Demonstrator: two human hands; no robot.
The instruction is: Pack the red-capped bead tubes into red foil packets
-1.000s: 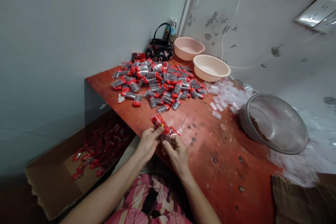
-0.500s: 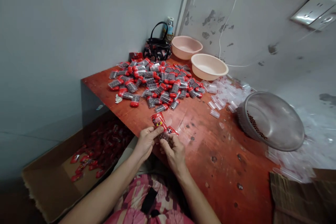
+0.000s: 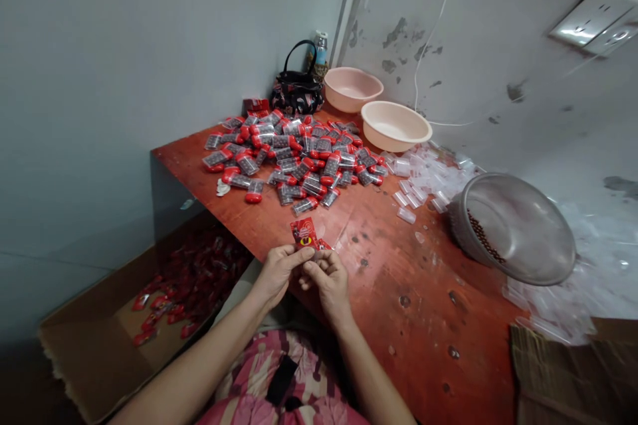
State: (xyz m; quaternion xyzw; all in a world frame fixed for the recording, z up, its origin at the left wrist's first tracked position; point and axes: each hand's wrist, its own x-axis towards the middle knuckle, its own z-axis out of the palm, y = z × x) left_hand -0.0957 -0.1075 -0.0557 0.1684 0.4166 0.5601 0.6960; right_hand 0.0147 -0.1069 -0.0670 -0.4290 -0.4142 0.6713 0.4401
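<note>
Over the near edge of the red table, my left hand [image 3: 280,270] pinches a red printed packet [image 3: 304,232] that stands up above the fingertips. Against it, my right hand [image 3: 326,279] has its thumb and fingers closed on the lower part of the same bundle, where a second bit of red wrapper shows. The fingers mostly cover what lies between the hands. Beyond them is a heap of clear containers with red ends and dark contents [image 3: 304,163].
A cardboard box [image 3: 94,352] with red packets stands lower left. On the table [image 3: 399,358] are a grey bowl [image 3: 523,232] with brown beads, clear plastic pieces [image 3: 428,176], a cream basin [image 3: 396,127], a pink basin [image 3: 353,89] and a black handbag [image 3: 298,93].
The red packet has turned more upright and its printed face shows more squarely. Both hands have drawn closer together, covering the dark item seen between them before.
</note>
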